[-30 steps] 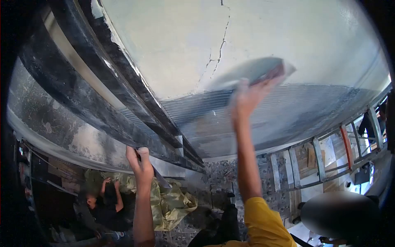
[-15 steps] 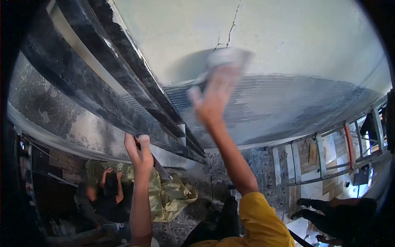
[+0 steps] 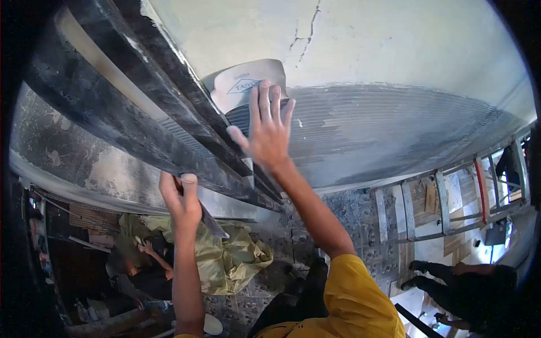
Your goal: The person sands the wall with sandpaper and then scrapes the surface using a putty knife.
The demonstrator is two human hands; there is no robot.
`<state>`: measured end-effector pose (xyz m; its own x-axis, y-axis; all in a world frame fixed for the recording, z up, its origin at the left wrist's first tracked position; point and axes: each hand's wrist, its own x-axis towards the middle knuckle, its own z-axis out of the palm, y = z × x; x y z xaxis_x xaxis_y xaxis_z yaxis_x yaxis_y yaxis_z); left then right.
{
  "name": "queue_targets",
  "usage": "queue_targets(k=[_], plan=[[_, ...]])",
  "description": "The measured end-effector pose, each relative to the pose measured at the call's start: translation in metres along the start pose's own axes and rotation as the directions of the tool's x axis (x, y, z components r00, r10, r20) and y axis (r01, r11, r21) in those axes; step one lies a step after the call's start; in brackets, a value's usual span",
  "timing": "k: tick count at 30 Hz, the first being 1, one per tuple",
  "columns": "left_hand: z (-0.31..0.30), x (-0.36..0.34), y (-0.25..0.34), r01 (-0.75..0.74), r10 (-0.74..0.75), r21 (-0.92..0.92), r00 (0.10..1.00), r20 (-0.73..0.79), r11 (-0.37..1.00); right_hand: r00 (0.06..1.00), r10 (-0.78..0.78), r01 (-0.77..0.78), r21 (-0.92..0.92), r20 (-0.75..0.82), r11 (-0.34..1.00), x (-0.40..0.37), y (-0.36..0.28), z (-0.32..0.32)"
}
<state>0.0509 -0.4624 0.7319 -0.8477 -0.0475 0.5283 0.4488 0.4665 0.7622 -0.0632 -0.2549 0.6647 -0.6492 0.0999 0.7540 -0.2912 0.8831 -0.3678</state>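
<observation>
My right hand point(image 3: 267, 129) presses a sheet of sandpaper point(image 3: 243, 82) flat against the pale plastered wall point(image 3: 394, 39), next to the dark frame point(image 3: 141, 107). Its fingers are spread over the paper's lower edge. Below the paper the wall is grey and finely ridged point(image 3: 383, 129). My left hand point(image 3: 179, 197) grips the lower edge of the dark frame and a thin metal blade point(image 3: 213, 221) juts from under it. A crack point(image 3: 307, 31) runs down the plaster just above the sandpaper.
Far below lies a tiled floor point(image 3: 293, 236) with a crumpled yellow-green sheet point(image 3: 225, 259). A person point(image 3: 143, 267) crouches at lower left, another person's legs point(image 3: 451, 281) show at lower right. An aluminium ladder point(image 3: 439, 208) leans at the right.
My right hand swept the sandpaper leftward along the wall, from right of the crack to against the dark frame. The left hand kept its grip on the frame.
</observation>
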Motion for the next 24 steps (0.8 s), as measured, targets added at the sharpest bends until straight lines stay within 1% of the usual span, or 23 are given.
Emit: queue_targets(k=[1,2,3,4,5,6,7,8,9,10,11,12,13,14,15,16,17,18,19,21,22,23,24], plan=[[0.0,0.001,-0.002,0.001,-0.001,-0.007,1.0,0.003,1.0,0.988,-0.086,0.093,-0.055,0.128,0.994,-0.002,0.005,0.0],[0.0,0.003,-0.005,-0.035,0.035,-0.009,0.999,-0.005,0.999,0.989,-0.111,0.12,-0.089,0.099,0.989,-0.003,0.025,-0.009],[-0.001,0.004,-0.006,-0.069,0.069,-0.009,0.998,-0.014,0.998,0.997,-0.046,0.056,-0.179,0.06,0.982,-0.001,0.053,-0.024],[0.002,0.003,-0.005,-0.042,0.041,-0.033,0.999,-0.034,0.999,1.0,0.009,-0.004,-0.262,0.017,0.965,0.001,0.081,-0.041],[0.004,0.001,-0.009,-0.046,0.045,-0.034,0.998,-0.042,0.998,0.993,0.111,-0.114,-0.321,-0.029,0.94,0.002,0.108,-0.053],[0.007,-0.001,-0.016,-0.046,0.046,-0.008,0.995,-0.083,0.999,0.973,0.214,-0.231,-0.37,-0.086,0.9,0.009,0.114,-0.065],[0.007,-0.005,-0.019,-0.034,0.036,0.02,0.993,-0.115,0.999,0.972,0.222,-0.237,-0.37,-0.083,0.898,0.009,0.105,-0.062],[0.007,-0.006,-0.019,-0.032,0.034,0.014,0.993,-0.111,0.999,0.944,0.303,-0.317,-0.111,-0.128,0.942,0.011,0.09,-0.054],[0.01,-0.005,-0.013,-0.016,0.012,-0.046,0.995,-0.103,0.999,0.91,0.386,-0.363,0.154,-0.153,0.919,0.019,0.067,-0.046],[0.011,-0.004,-0.008,-0.001,-0.009,-0.102,0.995,-0.094,0.995,0.864,0.447,-0.356,0.344,-0.234,0.869,0.023,0.039,-0.023],[0.012,-0.003,-0.005,-0.005,-0.005,-0.105,0.996,-0.093,0.994,0.978,0.106,-0.094,0.069,-0.182,0.993,0.024,0.016,-0.019],[0.01,-0.001,-0.002,0.018,-0.029,-0.113,0.995,-0.097,0.993,0.998,-0.019,0.026,0.111,-0.059,0.993,0.024,-0.012,-0.02],[0.007,-0.002,0.0,0.046,-0.059,-0.124,0.993,-0.103,0.991,0.998,-0.02,0.026,0.106,-0.057,0.994,0.023,-0.004,-0.022],[0.0,-0.003,-0.002,0.116,-0.119,-0.054,0.991,-0.061,0.992,0.993,-0.113,0.113,0.004,0.024,0.994,0.024,0.014,-0.024],[0.001,-0.003,-0.001,0.107,-0.111,-0.06,0.992,-0.064,0.992,0.974,-0.197,0.206,-0.088,0.109,0.975,0.026,0.031,-0.03],[0.002,-0.003,-0.002,0.088,-0.092,-0.053,0.993,-0.075,0.995,0.989,-0.074,0.091,-0.13,0.13,0.987,0.027,0.049,-0.052],[0.004,-0.001,-0.001,0.07,-0.074,-0.048,0.993,-0.091,0.996,0.999,0.009,0.0,-0.214,0.042,0.977,0.028,0.074,-0.063],[0.006,-0.001,0.008,0.117,-0.12,-0.049,0.989,-0.08,0.992,0.995,0.088,-0.099,-0.289,-0.048,0.952,0.028,0.09,-0.066],[0.008,0.0,0.005,0.101,-0.106,-0.057,0.99,-0.093,0.993,0.995,0.074,-0.089,-0.29,-0.063,0.953,0.032,0.09,-0.062],[0.01,-0.007,-0.005,0.149,-0.161,-0.119,0.982,-0.102,0.982,0.964,0.152,-0.171,-0.071,-0.217,0.983,0.027,0.082,-0.056],[0.009,-0.003,-0.004,0.125,-0.141,-0.13,0.983,-0.116,0.984,0.94,0.236,-0.243,0.005,-0.248,0.97,0.028,0.071,-0.038],[0.008,-0.003,-0.001,0.103,-0.113,-0.102,0.989,-0.097,0.989,0.91,0.32,-0.309,0.085,-0.263,0.947,0.029,0.054,-0.022],[0.006,-0.002,0.001,0.08,-0.086,-0.071,0.993,-0.077,0.994,0.911,0.307,-0.293,0.091,-0.277,0.952,0.037,0.036,-0.027]])
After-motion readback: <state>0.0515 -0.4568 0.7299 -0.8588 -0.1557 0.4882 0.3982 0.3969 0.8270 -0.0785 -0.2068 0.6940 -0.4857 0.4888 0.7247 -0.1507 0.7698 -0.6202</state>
